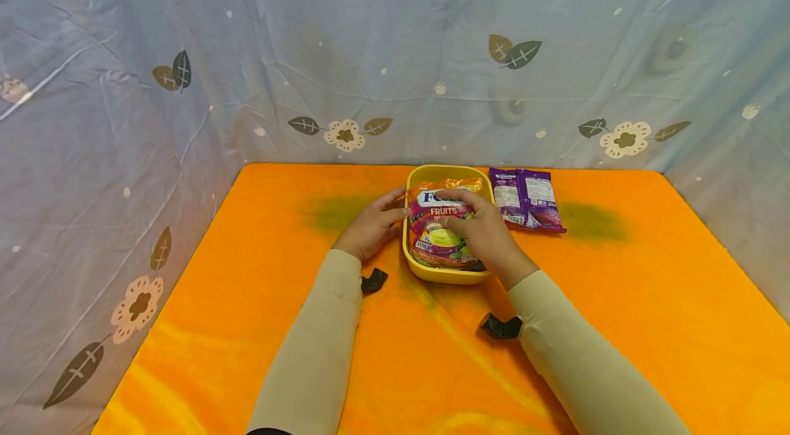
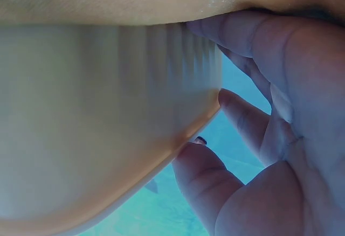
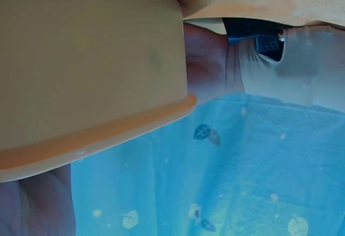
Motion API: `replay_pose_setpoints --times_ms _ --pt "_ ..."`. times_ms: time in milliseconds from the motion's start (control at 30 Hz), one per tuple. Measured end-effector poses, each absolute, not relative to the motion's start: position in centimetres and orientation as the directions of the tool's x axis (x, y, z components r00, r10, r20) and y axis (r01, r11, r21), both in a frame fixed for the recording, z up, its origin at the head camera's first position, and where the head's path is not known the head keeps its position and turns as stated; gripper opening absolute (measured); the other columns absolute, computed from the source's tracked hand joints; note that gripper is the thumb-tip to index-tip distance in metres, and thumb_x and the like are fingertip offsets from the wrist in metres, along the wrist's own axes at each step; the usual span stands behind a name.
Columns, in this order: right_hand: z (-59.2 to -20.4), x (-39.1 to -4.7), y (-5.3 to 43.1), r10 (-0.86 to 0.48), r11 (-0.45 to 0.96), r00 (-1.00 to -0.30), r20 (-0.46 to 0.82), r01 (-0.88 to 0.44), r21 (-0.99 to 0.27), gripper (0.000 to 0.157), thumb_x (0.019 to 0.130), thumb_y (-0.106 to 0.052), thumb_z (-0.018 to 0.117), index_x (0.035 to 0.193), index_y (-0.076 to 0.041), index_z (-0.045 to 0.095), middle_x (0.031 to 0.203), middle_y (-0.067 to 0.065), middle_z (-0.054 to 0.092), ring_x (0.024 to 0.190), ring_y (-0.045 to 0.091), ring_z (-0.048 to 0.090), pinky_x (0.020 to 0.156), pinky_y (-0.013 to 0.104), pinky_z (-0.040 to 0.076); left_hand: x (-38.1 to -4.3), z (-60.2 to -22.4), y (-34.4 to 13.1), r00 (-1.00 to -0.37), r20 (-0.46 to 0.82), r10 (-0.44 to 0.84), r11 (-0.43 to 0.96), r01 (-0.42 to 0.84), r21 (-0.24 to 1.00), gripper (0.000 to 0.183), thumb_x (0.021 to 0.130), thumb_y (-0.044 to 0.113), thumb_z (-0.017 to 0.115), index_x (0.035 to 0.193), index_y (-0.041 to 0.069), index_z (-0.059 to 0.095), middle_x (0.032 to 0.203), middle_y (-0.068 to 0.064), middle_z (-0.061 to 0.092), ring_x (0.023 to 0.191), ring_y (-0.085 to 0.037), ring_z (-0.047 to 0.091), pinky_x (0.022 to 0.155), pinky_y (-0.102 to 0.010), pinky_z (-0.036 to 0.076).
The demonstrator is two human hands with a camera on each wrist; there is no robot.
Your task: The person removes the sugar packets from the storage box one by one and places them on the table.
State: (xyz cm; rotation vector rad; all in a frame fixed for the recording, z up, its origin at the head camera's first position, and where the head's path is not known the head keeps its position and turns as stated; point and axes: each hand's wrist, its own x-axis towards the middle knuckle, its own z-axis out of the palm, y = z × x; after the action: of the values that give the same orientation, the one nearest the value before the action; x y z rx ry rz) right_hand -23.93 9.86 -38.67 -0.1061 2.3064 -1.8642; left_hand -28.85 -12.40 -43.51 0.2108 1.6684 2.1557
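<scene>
A yellow plastic basket [image 1: 446, 276] stands near the back of the orange-covered table, with a colourful candy bag [image 1: 441, 239] marked FOX'S and FRUITS inside. My left hand [image 1: 370, 228] is at the basket's left side, fingers spread against its outer wall. In the left wrist view the fingertips and thumb of the left hand [image 2: 264, 139] meet the ribbed wall and rim of the basket [image 2: 108, 112]. My right hand [image 1: 490, 239] reaches over the right rim and rests on the bag, index finger and thumb apart on its face. The right wrist view hides those fingertips behind the basket [image 3: 91, 63].
Two purple packets [image 1: 524, 198] with white label panels lie right behind the basket. Small black wrist-worn pieces show at the left wrist [image 1: 373, 281] and right wrist [image 1: 501, 326]. A patterned grey-blue cloth [image 1: 432, 51] hangs behind the table and at both sides.
</scene>
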Motion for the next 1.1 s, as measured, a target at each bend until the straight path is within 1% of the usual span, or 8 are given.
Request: replay_pose_setpoints --times_ms 167,333,500,633,700,800,900,1100 --pt "-38.7 -23.9 10.0 -0.17 0.177 -0.983 -0.073 0.043 -0.983 0.041 0.091 -0.02 0.067 0.129 -0.033 0.06 0.127 0.004 0.052 0.095 0.029 0.064 0.076 0.038 0.055 -28.9 -43.5 -12.3 -0.908 -0.131 0.398 -0.193 -0.223 0.956 0.058 0.09 0.023 0.069 0.143 0.024 0.046 0.138 -0.005 0.048 0.117 -0.023 0.054 0.096 -0.039 0.045" --pt "-38.8 -23.7 10.0 -0.162 0.176 -0.986 -0.047 0.018 -0.984 0.04 0.091 -0.021 0.068 0.128 -0.034 0.06 0.126 0.002 0.052 0.092 0.029 0.064 0.074 0.039 0.056 -28.9 -43.6 -12.4 -0.907 -0.123 0.403 -0.2 -0.219 0.955 0.057 0.09 0.022 0.068 0.143 0.024 0.046 0.138 -0.006 0.047 0.116 -0.025 0.055 0.095 -0.039 0.046" --pt "-38.7 -23.5 10.0 -0.144 0.16 -0.989 -0.037 0.014 -0.987 0.039 0.09 -0.025 0.069 0.126 -0.037 0.061 0.123 0.003 0.054 0.092 0.03 0.065 0.074 0.04 0.056 -28.9 -43.6 -12.4 -0.905 -0.12 0.409 -0.202 -0.218 0.955 0.055 0.092 0.021 0.066 0.143 0.024 0.046 0.141 -0.005 0.045 0.117 -0.024 0.054 0.096 -0.039 0.045" --pt "-38.5 -23.4 10.1 -0.139 0.14 -0.99 -0.033 0.014 -0.99 0.038 0.089 -0.027 0.069 0.125 -0.037 0.061 0.123 0.003 0.053 0.094 0.03 0.063 0.075 0.04 0.056 -28.8 -43.5 -12.4 -0.906 -0.126 0.404 -0.195 -0.22 0.956 0.054 0.092 0.022 0.066 0.142 0.026 0.047 0.14 -0.003 0.046 0.118 -0.022 0.053 0.097 -0.039 0.044" --pt "-38.1 -23.1 10.1 -0.138 0.131 -0.99 -0.029 0.011 -0.991 0.039 0.09 -0.027 0.068 0.127 -0.036 0.06 0.125 0.004 0.052 0.096 0.03 0.063 0.076 0.04 0.055 -28.9 -43.6 -12.5 -0.908 -0.131 0.398 -0.187 -0.22 0.957 0.054 0.091 0.023 0.067 0.141 0.027 0.048 0.139 -0.002 0.047 0.118 -0.022 0.053 0.097 -0.038 0.044" --pt "-36.8 -22.4 9.9 -0.131 0.121 -0.991 -0.021 0.005 -0.993 0.039 0.092 -0.023 0.066 0.13 -0.032 0.059 0.129 0.003 0.045 0.098 0.03 0.062 0.078 0.039 0.055 -28.9 -43.5 -12.5 -0.908 -0.133 0.397 -0.183 -0.221 0.958 0.055 0.09 0.024 0.069 0.141 0.027 0.048 0.138 -0.002 0.048 0.118 -0.022 0.053 0.096 -0.038 0.045" --pt "-35.6 -21.8 9.7 -0.116 0.11 -0.993 -0.028 0.015 -0.994 0.04 0.094 -0.018 0.064 0.132 -0.028 0.058 0.133 0.003 0.038 0.1 0.031 0.06 0.079 0.04 0.054 -28.9 -43.5 -12.5 -0.905 -0.125 0.408 -0.197 -0.221 0.955 0.056 0.09 0.022 0.068 0.142 0.026 0.047 0.139 -0.004 0.047 0.117 -0.024 0.054 0.095 -0.039 0.046" --pt "-35.4 -21.8 9.8 -0.102 0.091 -0.993 -0.067 0.058 -0.994 0.041 0.094 -0.02 0.063 0.133 -0.031 0.056 0.134 0.002 0.037 0.103 0.03 0.059 0.08 0.039 0.054 -28.9 -43.6 -12.5 -0.901 -0.113 0.419 -0.223 -0.223 0.949 0.056 0.091 0.017 0.067 0.143 0.026 0.047 0.141 -0.005 0.046 0.116 -0.025 0.056 0.095 -0.042 0.046"
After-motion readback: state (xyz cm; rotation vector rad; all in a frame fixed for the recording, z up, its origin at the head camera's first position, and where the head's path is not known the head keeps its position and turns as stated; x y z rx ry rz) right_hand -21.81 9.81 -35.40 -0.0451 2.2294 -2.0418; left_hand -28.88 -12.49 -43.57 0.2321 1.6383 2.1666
